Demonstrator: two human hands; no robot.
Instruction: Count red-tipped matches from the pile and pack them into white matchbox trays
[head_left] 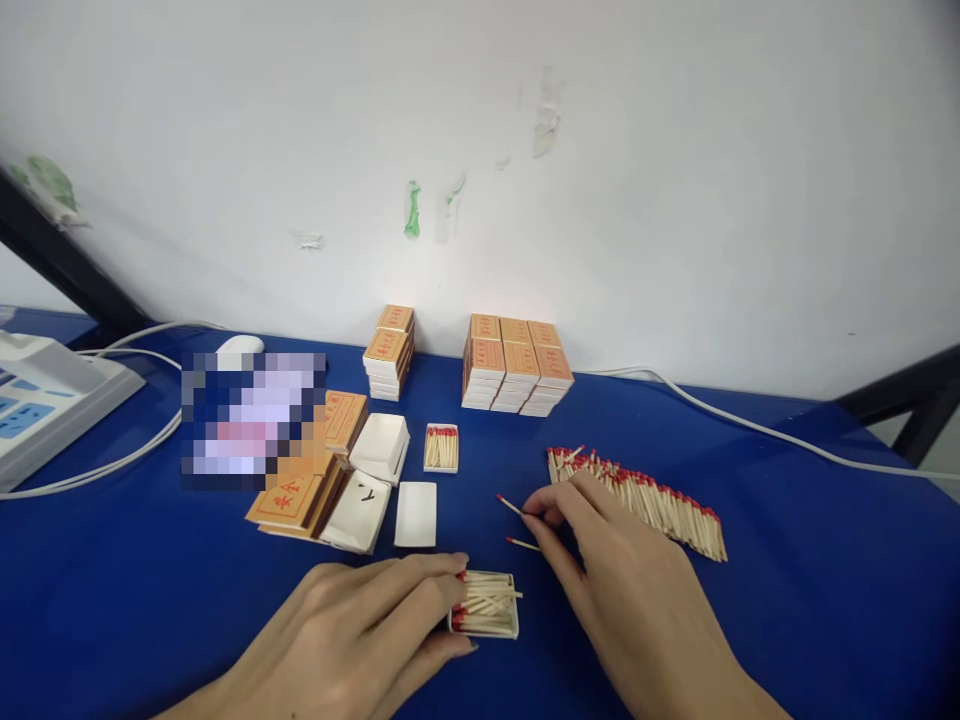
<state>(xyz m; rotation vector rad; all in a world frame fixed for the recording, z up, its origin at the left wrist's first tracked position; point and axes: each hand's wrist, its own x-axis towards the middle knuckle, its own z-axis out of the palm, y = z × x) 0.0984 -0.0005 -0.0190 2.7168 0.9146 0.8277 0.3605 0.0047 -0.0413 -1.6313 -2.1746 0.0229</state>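
My left hand (375, 630) grips the left end of a small white matchbox tray (516, 630), its fingers hiding that end. Red-tipped matches lie unevenly in the tray, and one stick pokes past the right rim. My right hand (600, 560) pinches a single match (509, 503) between thumb and forefinger, red head pointing away to the left. A loose match (523, 544) lies on the blue table just under these fingertips. Beyond my right hand spreads a long pile of matches (660, 500), heads mostly toward the wall, partly covered by the hand.
A filled tray (442, 448) and a blank white tray (415, 514) lie ahead. White trays (356, 512) and orange sleeves (289, 500) are stacked left. Closed matchboxes (517, 362) and a smaller stack (388, 350) stand near the wall. A white cable (750, 430) runs right.
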